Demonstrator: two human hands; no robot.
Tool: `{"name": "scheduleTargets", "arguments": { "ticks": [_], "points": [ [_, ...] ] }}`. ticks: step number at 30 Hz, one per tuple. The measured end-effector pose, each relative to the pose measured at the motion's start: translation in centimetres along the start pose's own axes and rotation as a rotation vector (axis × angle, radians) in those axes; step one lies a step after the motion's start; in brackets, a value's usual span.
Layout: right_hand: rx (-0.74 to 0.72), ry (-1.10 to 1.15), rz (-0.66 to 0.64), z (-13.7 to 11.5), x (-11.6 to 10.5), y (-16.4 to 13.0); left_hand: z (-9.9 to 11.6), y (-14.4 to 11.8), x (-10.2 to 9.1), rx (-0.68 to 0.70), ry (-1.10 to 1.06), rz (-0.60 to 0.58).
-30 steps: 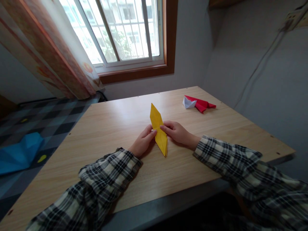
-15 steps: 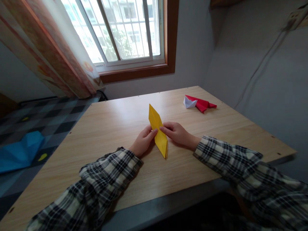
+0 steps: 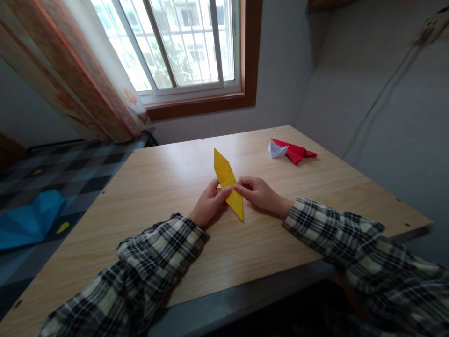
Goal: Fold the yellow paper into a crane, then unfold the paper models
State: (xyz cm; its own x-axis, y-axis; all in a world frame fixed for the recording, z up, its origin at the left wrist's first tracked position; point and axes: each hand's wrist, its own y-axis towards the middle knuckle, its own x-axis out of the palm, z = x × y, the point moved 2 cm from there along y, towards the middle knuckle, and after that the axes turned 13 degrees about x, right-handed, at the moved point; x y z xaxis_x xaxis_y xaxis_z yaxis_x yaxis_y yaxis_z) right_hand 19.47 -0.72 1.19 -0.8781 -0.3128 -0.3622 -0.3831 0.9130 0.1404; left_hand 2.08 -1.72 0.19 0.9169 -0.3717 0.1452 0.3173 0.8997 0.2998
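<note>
Where both hands meet at mid-table (image 3: 147, 187), yellow paper (image 3: 228, 182) held at its waist, long folded diamond shape, far tip toward window (image 3: 182, 47), near tip toward table's front edge. Left hand (image 3: 209, 204): fingers curled, thumb and fingertips pinching paper's left edge at ctr. Right hand (image 3: 257, 193): fingers pressed together, tips pinching paper's right edge, opp. left hand. Fingertips of both hands nearly touching across paper. Paper tilted up on edge, lower tip near or on table; cannot tell which. Both forearms in plaid sleeves, resting on table. Far right of table: red paper (image 3: 296, 152) w/ white paper (image 3: 276, 150) touching its left side, well apart from hands. Left of table, on checkered floor: blue paper (image 3: 30, 220). Curtain (image 3: 70, 75) beside window.
</note>
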Motion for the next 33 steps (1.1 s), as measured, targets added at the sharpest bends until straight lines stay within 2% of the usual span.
{"name": "scheduleTargets", "arguments": {
  "ticks": [4,7,10,16,21,29,33],
  "points": [
    [-0.006,0.017,0.059,0.27,-0.19,0.17,0.11,-0.23,0.15,-0.047,0.006,-0.082],
    [-0.009,0.019,0.083,0.44,-0.27,0.26,0.10,-0.23,0.19,-0.044,-0.016,-0.095],
    [-0.004,0.042,0.061,0.55,-0.28,0.31,-0.01,-0.20,0.18,-0.039,-0.032,-0.086],
    [0.030,0.059,-0.063,0.70,-0.09,0.22,-0.08,-0.19,-0.26,-0.028,0.021,-0.030],
    [0.020,0.032,-0.045,0.46,-0.04,0.12,0.10,-0.22,-0.34,-0.029,0.018,-0.002],
    [-0.002,0.027,0.001,0.50,-0.19,0.26,0.11,-0.04,0.05,-0.055,-0.007,-0.119],
    [0.036,0.081,-0.038,0.76,-0.08,0.27,0.19,-0.08,0.14,-0.048,-0.020,-0.102]
  ]
}}
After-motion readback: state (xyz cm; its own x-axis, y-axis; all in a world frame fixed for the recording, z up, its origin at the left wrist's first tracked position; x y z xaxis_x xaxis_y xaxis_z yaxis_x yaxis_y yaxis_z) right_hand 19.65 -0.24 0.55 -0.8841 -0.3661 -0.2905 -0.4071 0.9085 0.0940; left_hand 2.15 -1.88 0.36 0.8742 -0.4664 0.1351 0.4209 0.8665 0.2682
